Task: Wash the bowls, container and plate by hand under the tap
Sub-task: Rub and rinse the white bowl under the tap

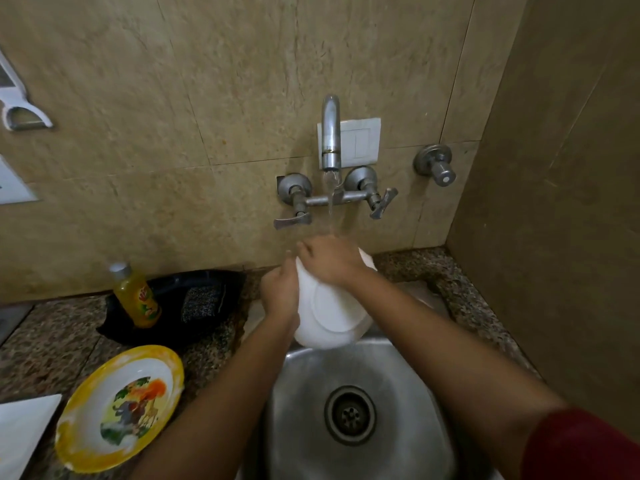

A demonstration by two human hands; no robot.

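A beige tiled wall (207, 98) is rising behind a speckled granite counter (45, 344) holding one round steel sink (408, 382). One tap (330, 133) on the wall is running water (330, 206) over two hands working above the far edge of the sink. One white bowl (329, 306) is being held tilted there, its plain glossy underside facing the camera. The left hand (280, 292) is gripping the bowl's left rim, fingers curled behind it. The right hand (332, 261) is pressing over the top edge, fingers closed on the bowl; its fingertips are blurred. Left of the sink, one yellow-rimmed picture plate (121, 407) is lying flat. Farther back, one yellow bottle (136, 296) and one scrubber (202, 303) are sitting in a black tray (173, 327).
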